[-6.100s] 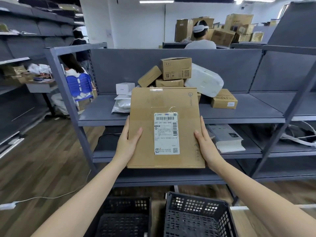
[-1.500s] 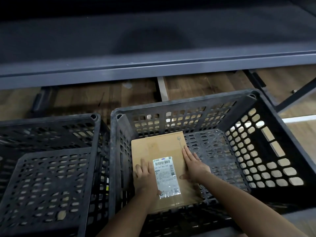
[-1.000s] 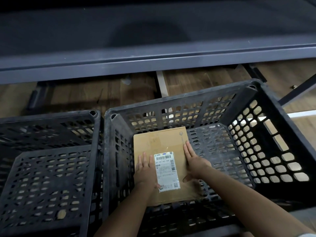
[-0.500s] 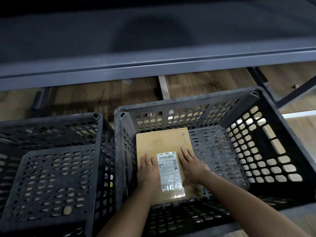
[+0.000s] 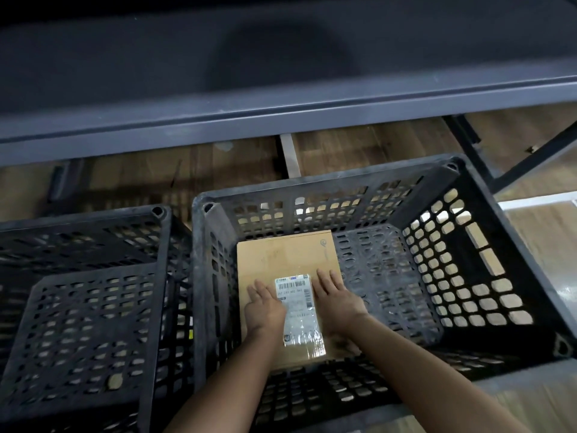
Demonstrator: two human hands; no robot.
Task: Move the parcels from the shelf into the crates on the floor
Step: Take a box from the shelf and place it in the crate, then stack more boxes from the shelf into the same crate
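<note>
A flat brown cardboard parcel with a white barcode label lies on the floor of the right black crate, against its left wall. My left hand rests flat on the parcel left of the label, fingers straight. My right hand lies flat on the parcel right of the label, fingers straight. Both forearms reach down over the crate's near rim. The shelf's parcels are out of view.
A second black crate, with nothing in it, stands directly left of the first, rims touching. The grey shelf's bottom board overhangs just beyond the crates. A diagonal shelf brace stands at the right on the wooden floor.
Since 6.1 s ago the parcel went from in front of the shelf down into the right crate. In the last second my hands slid from its side edges onto its top.
</note>
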